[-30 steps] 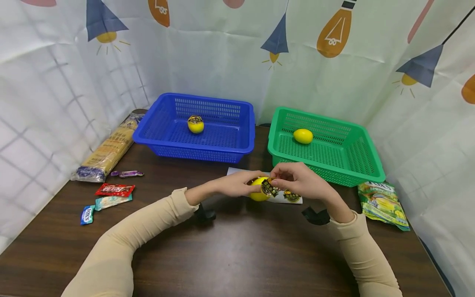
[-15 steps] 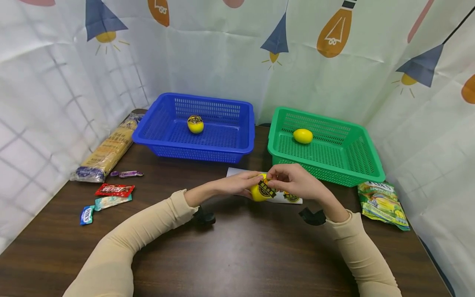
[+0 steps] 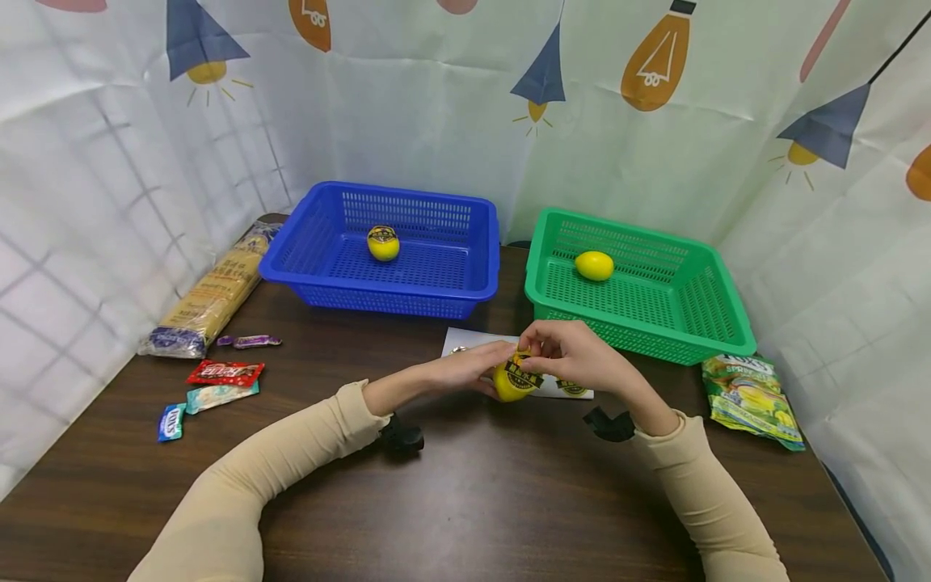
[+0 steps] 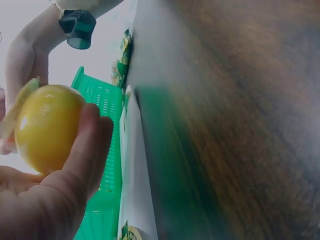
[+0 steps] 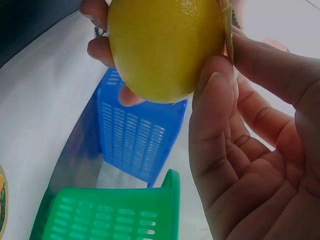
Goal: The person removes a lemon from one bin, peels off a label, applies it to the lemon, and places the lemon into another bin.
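Note:
My left hand (image 3: 461,368) grips a yellow lemon (image 3: 511,388) above the table, thumb and fingers around its sides. A black and gold sticker (image 3: 522,370) with printed characters covers the lemon's upper face. At that sticker's edge my right hand (image 3: 575,352) pinches with thumb and forefinger. The left wrist view has the lemon (image 4: 47,130) resting between the left fingers, the sticker at its far side. Seen from the right wrist, the sticker's edge (image 5: 228,35) stands against the lemon's side by the thumb. A white sheet (image 3: 465,336) with similar stickers lies beneath the hands.
Behind stand a blue basket (image 3: 305,283) with one stickered lemon (image 3: 383,244) and a green basket (image 3: 640,303) with a plain lemon (image 3: 594,266). Wrapped sweets (image 3: 225,373) and a long noodle-like packet (image 3: 218,295) lie left. A green bag (image 3: 749,400) lies right.
The sticker, standing partly off the lemon a second ago, now lies flatter across its face. The lemon has turned and shifted slightly down; the left fingers have moved over its side.

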`<state>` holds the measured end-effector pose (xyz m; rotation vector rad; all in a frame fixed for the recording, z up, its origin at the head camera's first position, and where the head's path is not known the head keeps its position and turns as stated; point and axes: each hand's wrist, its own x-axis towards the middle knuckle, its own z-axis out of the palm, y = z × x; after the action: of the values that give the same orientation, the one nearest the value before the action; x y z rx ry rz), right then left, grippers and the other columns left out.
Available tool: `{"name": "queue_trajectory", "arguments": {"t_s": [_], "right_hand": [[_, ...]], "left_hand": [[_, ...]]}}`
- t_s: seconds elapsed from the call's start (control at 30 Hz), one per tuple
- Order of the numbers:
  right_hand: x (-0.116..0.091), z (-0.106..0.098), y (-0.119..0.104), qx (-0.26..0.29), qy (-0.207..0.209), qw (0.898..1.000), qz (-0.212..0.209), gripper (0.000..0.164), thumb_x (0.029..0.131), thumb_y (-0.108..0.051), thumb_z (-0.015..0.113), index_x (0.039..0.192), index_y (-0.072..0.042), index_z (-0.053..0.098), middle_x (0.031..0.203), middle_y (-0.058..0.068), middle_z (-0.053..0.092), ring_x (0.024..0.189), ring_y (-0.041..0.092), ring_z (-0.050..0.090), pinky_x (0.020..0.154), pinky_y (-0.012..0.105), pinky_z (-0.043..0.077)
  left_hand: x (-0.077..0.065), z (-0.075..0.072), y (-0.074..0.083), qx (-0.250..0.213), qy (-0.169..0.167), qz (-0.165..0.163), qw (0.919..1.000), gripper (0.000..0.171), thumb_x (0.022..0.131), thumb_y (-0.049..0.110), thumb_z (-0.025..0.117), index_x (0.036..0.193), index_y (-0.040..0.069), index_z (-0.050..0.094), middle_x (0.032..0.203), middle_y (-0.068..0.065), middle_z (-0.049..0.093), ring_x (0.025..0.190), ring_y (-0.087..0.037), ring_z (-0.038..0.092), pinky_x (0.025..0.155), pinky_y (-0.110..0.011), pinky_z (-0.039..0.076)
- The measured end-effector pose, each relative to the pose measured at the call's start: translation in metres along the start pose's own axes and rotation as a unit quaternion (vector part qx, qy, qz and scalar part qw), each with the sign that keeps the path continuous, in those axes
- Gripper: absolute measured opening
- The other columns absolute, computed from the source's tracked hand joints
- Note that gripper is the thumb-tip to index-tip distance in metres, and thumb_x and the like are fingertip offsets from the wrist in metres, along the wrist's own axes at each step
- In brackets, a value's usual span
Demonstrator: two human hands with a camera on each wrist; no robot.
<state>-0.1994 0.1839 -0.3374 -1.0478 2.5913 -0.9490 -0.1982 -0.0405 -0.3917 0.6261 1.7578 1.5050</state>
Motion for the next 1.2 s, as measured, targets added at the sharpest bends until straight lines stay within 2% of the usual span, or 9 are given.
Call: {"name": "queue_trajectory", "arguments": {"t_s": [0.13, 0.33, 0.5, 0.77, 0.93, 1.1, 1.2], "right_hand": [[0.0009, 0.0002, 0.0011, -0.011, 0.0, 1.0, 0.001, 0.018, 0.088, -0.02, 0.076, 0.102, -0.015, 0.065, 0.081, -0.001, 0.062, 0.065, 0.01, 0.057, 0.058, 0.023, 0.051], [0.0004, -0.0002, 0.0015, -0.021, 0.017, 1.0, 0.0, 0.017, 0.088, -0.02, 0.076, 0.101, -0.014, 0.065, 0.082, -0.001, 0.062, 0.067, 0.01, 0.057, 0.061, 0.023, 0.051], [0.0002, -0.0008, 0.0017, -0.015, 0.028, 0.999, 0.011, 0.018, 0.09, -0.021, 0.074, 0.103, -0.014, 0.064, 0.083, 0.0, 0.061, 0.068, 0.012, 0.057, 0.062, 0.023, 0.052], [-0.0002, -0.0042, 0.0003, -0.002, 0.052, 0.998, 0.036, 0.027, 0.091, -0.022, 0.073, 0.113, -0.013, 0.061, 0.09, 0.003, 0.061, 0.07, 0.015, 0.06, 0.064, 0.025, 0.052], [0.0004, -0.0055, 0.005, 0.048, 0.052, 0.995, 0.064, 0.031, 0.091, -0.023, 0.073, 0.116, -0.013, 0.059, 0.095, 0.006, 0.056, 0.072, 0.022, 0.063, 0.064, 0.027, 0.053], [0.0008, -0.0071, 0.0089, 0.105, 0.031, 0.99, 0.093, 0.034, 0.093, -0.023, 0.071, 0.121, -0.012, 0.056, 0.103, 0.012, 0.055, 0.077, 0.039, 0.066, 0.07, 0.043, 0.06], [0.001, -0.0084, 0.0095, 0.123, 0.015, 0.987, 0.1, 0.036, 0.094, -0.023, 0.07, 0.124, -0.01, 0.054, 0.11, 0.016, 0.057, 0.082, 0.041, 0.069, 0.073, 0.049, 0.061]], "left_hand": [[-0.0002, 0.0016, 0.0015, -0.005, 0.001, 0.002, 1.0, 0.051, 0.109, 0.037, 0.024, 0.152, 0.009, 0.028, 0.144, -0.019, 0.045, 0.127, -0.026, 0.052, 0.103, -0.046, 0.053], [0.0022, 0.0026, -0.0004, -0.011, 0.027, 0.014, 0.9995, 0.049, 0.108, 0.031, 0.039, 0.152, 0.011, 0.028, 0.143, -0.017, 0.046, 0.123, -0.021, 0.054, 0.1, -0.043, 0.056], [0.0046, 0.0027, -0.0047, -0.019, 0.054, 0.03, 0.9979, 0.047, 0.108, 0.031, 0.039, 0.15, 0.012, 0.03, 0.144, -0.019, 0.047, 0.124, -0.023, 0.056, 0.101, -0.045, 0.055], [0.0056, 0.0027, -0.0026, -0.064, 0.087, 0.071, 0.9916, 0.048, 0.109, 0.03, 0.036, 0.152, 0.011, 0.028, 0.145, -0.022, 0.043, 0.128, -0.027, 0.053, 0.103, -0.048, 0.053], [0.0059, 0.0024, -0.0011, -0.072, 0.072, 0.088, 0.9909, 0.048, 0.11, 0.029, 0.031, 0.153, 0.009, 0.027, 0.145, -0.024, 0.044, 0.131, -0.029, 0.053, 0.105, -0.049, 0.051], [0.0064, 0.0022, -0.0011, -0.071, 0.068, 0.096, 0.9906, 0.048, 0.11, 0.029, 0.03, 0.154, 0.01, 0.028, 0.144, -0.024, 0.045, 0.131, -0.029, 0.055, 0.105, -0.049, 0.051], [0.0076, 0.0018, -0.0028, -0.069, 0.072, 0.101, 0.9899, 0.047, 0.11, 0.027, 0.031, 0.153, 0.01, 0.029, 0.142, -0.026, 0.047, 0.125, -0.03, 0.059, 0.103, -0.049, 0.052]]}}
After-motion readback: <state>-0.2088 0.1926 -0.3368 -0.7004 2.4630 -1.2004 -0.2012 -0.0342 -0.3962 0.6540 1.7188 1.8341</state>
